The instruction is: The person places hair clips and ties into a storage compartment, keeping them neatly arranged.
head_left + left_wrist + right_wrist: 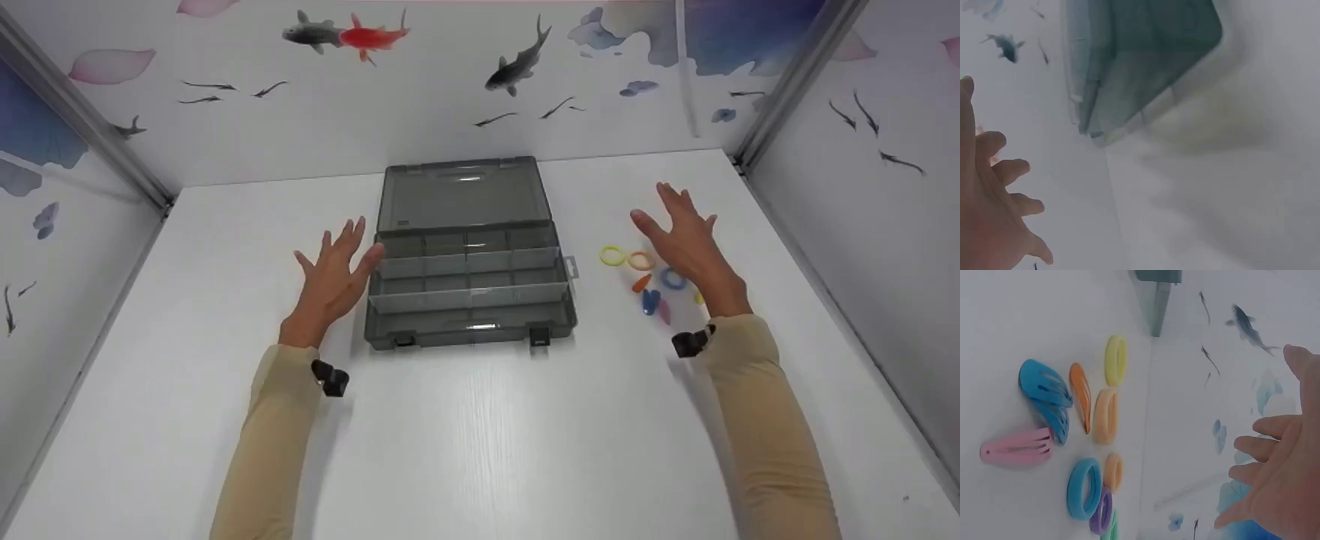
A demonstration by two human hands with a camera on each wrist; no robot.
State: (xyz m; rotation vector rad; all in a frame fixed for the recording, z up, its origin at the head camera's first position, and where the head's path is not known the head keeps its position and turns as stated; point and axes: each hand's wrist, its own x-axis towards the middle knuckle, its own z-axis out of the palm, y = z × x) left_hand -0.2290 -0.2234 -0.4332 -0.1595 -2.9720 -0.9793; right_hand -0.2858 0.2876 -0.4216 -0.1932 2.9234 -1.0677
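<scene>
A grey see-through compartment box [472, 339] lies on the table with its lid [465, 199] folded back. By its left edge hovers my left hand [330, 281], fingers spread, holding nothing; the left wrist view shows it apart from the box. My right hand [694, 251] is held over the small hair items, fingers extended and grasping nothing. Below it are two blue snap hair clips [1044, 385], a pink hair clip [1013, 449] and an orange hair clip [1078, 388]. Beside them lie a yellow hair tie [1110, 363], a blue hair tie [1075, 489] and several others, partly hidden by the hand in the head view.
White panels printed with fish and petals [112, 66] stand behind and at both sides of the white table [480, 442]. Grey metal posts [795, 82] mark the corners. Each sleeve carries a small black wrist camera [330, 379].
</scene>
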